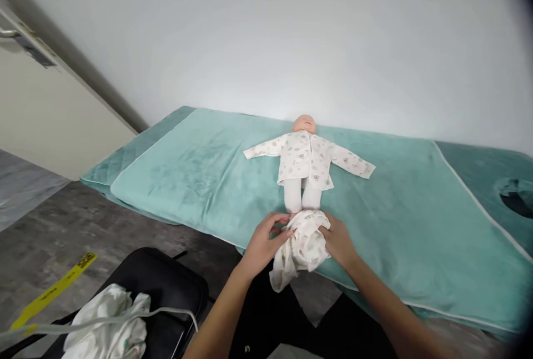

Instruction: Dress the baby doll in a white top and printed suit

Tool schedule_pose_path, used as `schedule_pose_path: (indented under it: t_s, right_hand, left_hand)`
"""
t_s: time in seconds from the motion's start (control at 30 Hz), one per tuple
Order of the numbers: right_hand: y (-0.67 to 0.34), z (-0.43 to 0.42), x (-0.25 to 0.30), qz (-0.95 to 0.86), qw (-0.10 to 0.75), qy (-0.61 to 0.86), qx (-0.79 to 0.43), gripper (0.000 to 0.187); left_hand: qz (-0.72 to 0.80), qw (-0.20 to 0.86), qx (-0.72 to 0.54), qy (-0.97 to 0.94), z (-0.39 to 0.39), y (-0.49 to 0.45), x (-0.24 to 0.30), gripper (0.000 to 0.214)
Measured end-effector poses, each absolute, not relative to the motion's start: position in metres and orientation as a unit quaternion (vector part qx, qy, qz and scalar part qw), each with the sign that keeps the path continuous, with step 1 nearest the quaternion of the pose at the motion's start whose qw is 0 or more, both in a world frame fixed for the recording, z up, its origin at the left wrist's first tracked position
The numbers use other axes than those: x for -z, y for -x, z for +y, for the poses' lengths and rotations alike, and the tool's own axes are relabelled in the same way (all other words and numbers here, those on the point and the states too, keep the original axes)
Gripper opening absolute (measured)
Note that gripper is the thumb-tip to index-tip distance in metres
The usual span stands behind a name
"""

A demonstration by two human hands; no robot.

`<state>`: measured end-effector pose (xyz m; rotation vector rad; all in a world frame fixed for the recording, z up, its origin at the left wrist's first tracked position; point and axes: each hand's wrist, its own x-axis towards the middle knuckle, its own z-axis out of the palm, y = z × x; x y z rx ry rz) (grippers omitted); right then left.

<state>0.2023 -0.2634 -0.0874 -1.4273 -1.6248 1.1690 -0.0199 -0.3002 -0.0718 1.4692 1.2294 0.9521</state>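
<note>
A baby doll (303,123) lies on its back on the massage table, arms spread, wearing a white printed long-sleeved shirt (306,159) and white leggings-like coverings on its legs (293,195). At its feet is a bunched white printed baby garment (308,239), one end hanging over the table's near edge. My left hand (268,239) is closed on the garment's left side, with thumb and fingertips close to the doll's foot. On the opposite side, my right hand (338,239) grips the gathered cloth, its fingers partly tucked into the folds. The doll's feet are mostly hidden.
A teal cover (175,170) lies over the massage table, which has a face hole (516,201) at the right. A black chair (166,276) at lower left carries crumpled white cloth (110,323), crossed by a pale cable (166,310). A door (50,98) stands at left.
</note>
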Motion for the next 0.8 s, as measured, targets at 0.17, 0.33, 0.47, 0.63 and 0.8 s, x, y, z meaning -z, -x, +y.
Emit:
schedule_pose_path:
  t_s: [0.17,0.33,0.47,0.63,0.8]
  right_hand:
    - [-0.210,-0.265,0.095,-0.614,0.352,0.525,-0.472,0.024]
    - [-0.219,-0.266,0.109,-0.509,0.418,0.494,-0.567,0.030]
    - [-0.224,-0.267,0.120,-0.446,0.464,0.486,-0.591,0.029]
    - [-0.227,-0.263,0.114,-0.419,0.487,0.476,-0.600,0.034]
    - [-0.225,-0.240,0.097,-0.371,0.500,0.488,-0.612,0.048]
  left_hand:
    - [0.492,0.404,-0.281,-0.719,-0.283,-0.003,0.063,0.044]
    - [0.515,0.404,-0.254,-0.712,-0.275,-0.015,0.056,0.019]
    - [0.503,0.404,-0.249,-0.723,-0.271,-0.024,0.051,0.011]
    - [0.499,0.395,-0.275,-0.721,-0.241,-0.029,0.043,0.016]
    - [0.488,0.357,-0.360,-0.710,-0.190,-0.037,0.045,0.037]
